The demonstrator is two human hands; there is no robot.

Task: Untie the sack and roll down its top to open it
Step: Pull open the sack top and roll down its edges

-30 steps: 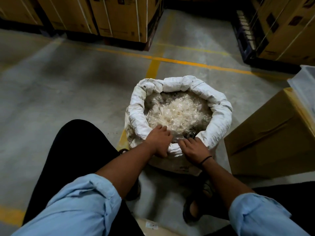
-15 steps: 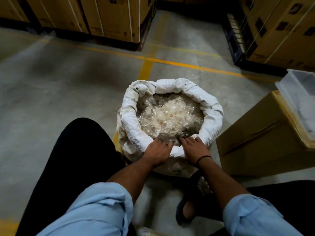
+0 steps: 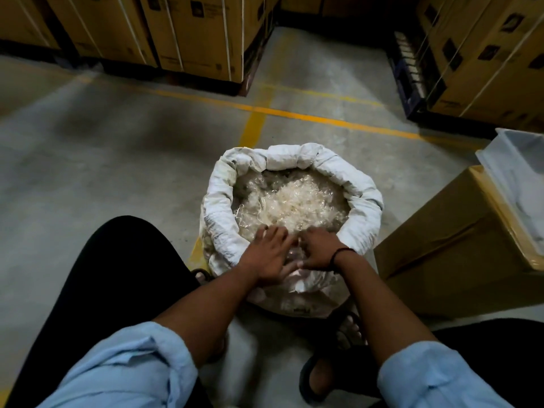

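A white woven sack (image 3: 364, 198) stands on the concrete floor between my knees. Its top is rolled into a thick rim, and pale shredded strands (image 3: 294, 201) fill the open mouth. Both hands are at the near side of the rim, close together. My left hand (image 3: 266, 256) lies over the rolled edge with its fingers spread and fairly straight. My right hand (image 3: 319, 250), a black band on its wrist, has its fingers curled over the rim and grips it. The near rim is hidden under the hands.
A brown cardboard box (image 3: 441, 257) stands just right of the sack, with a white plastic bin (image 3: 518, 175) on top of it. Strapped cartons on pallets line the back (image 3: 191, 33) and far right (image 3: 485, 60). Yellow lines (image 3: 294, 114) cross the floor. My sandalled foot (image 3: 323, 375) is under the sack's near side.
The left hand's fingers have straightened and spread over the near rim. Both hands have shifted a little lower on the rim. The view has tilted slightly.
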